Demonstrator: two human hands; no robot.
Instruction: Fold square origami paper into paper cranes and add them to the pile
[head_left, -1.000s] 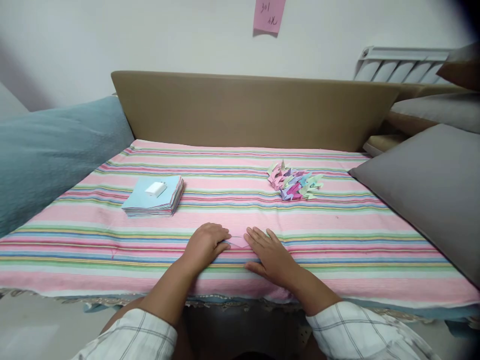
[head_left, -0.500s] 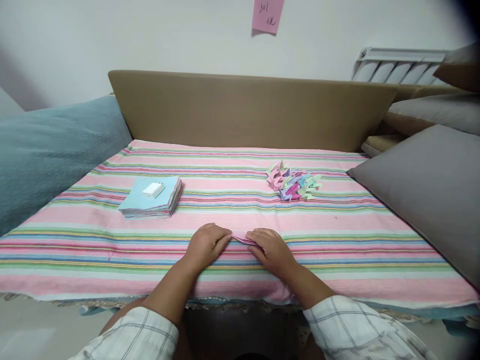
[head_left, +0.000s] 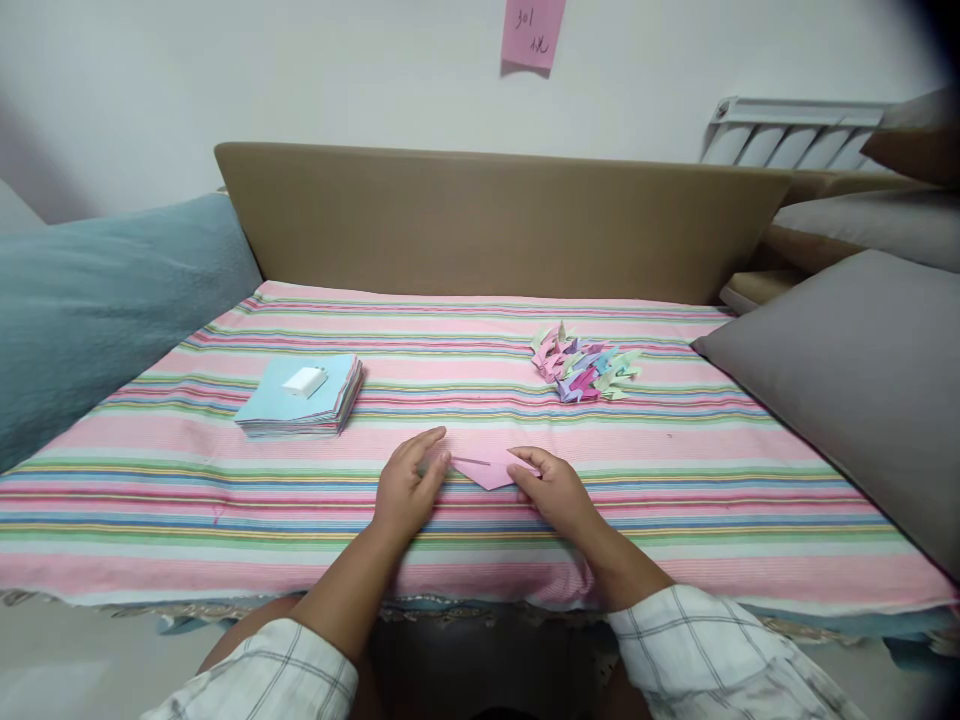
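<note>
A folded piece of pink paper (head_left: 486, 474) is just above the striped cloth (head_left: 480, 558), in front of me. My right hand (head_left: 553, 490) pinches its right end between thumb and fingers. At the paper's left tip is my left hand (head_left: 409, 482), its fingers apart and the thumb close to the tip; whether it touches is hard to tell. The paper has a long upper edge and a point facing down toward me. Farther back on the right lies a cluster of folded paper cranes (head_left: 585, 368) in several colours.
To the left stands a stack of coloured paper sheets (head_left: 292, 405), a small white block (head_left: 305, 381) on top. A blue cushion (head_left: 112, 310) borders the left side, grey pillows (head_left: 847, 370) the right. Behind the cloth rises a brown backrest (head_left: 495, 220).
My left hand has opened and drawn slightly away from the paper. My right hand has turned the paper, so that its broad pink face and lower point now show.
</note>
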